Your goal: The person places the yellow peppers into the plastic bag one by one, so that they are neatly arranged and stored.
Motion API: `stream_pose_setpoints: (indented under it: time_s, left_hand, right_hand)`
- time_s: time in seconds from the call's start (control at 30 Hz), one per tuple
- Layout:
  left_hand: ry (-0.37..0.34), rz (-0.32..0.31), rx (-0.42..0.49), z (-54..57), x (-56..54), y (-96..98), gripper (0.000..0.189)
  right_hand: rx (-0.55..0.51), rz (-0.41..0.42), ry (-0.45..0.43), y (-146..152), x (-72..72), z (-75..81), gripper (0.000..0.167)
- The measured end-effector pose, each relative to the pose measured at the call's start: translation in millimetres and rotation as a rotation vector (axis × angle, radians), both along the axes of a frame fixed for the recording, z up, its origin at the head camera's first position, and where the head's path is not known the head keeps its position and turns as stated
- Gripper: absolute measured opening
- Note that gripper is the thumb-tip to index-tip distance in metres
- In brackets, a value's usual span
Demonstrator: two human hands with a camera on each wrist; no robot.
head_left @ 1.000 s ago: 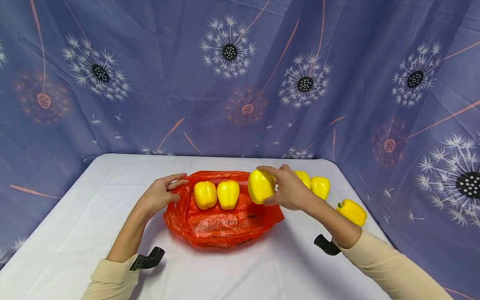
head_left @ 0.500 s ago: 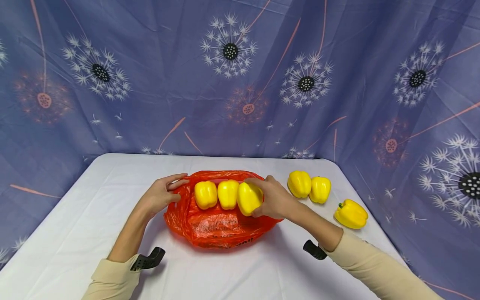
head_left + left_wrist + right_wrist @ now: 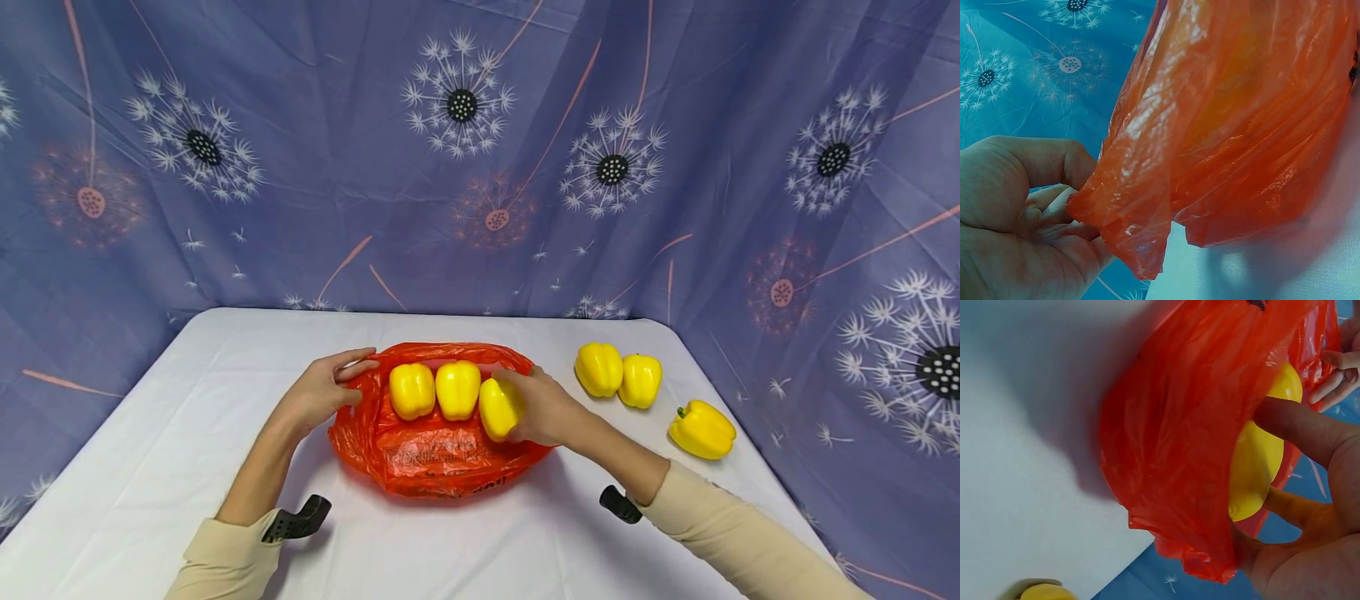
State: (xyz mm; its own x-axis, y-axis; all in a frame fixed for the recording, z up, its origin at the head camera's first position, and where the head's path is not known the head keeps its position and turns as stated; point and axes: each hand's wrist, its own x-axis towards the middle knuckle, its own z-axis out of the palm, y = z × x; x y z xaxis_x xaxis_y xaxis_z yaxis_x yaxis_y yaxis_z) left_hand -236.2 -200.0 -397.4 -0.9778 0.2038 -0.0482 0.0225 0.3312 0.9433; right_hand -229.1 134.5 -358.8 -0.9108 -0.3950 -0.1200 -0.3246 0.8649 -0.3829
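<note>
A red plastic bag (image 3: 442, 460) lies on the table with its mouth spread wide. Two yellow bell peppers (image 3: 412, 392) sit side by side inside it. My left hand (image 3: 315, 393) holds the bag's left rim, and in the left wrist view the thin plastic (image 3: 1135, 181) runs between its bent fingers. At the right of the opening, my right hand (image 3: 551, 408) grips a third yellow bell pepper (image 3: 497, 411), low in the bag beside the other two. The right wrist view has thumb and fingers around that pepper (image 3: 1254, 465), partly hidden by the plastic.
Two more yellow peppers (image 3: 598, 369) touch each other on the white tablecloth (image 3: 525, 542), right of the bag. Another pepper (image 3: 702, 429) lies on its side near the table's right edge. A dandelion-print curtain (image 3: 360, 167) hangs behind and along the sides.
My right hand has carried the third pepper left and down into the bag, next to the other two. My left hand has stayed at the bag's left rim.
</note>
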Motion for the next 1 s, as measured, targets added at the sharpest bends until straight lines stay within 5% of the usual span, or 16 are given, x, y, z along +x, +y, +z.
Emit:
stream_pose_setpoints:
  time_s: [1.0]
  left_hand:
    - [0.011,0.004,-0.014,-1.4,0.0,0.8,0.077]
  right_hand:
    - [0.088,-0.015,0.058,-4,-9.9,-16.4,0.084]
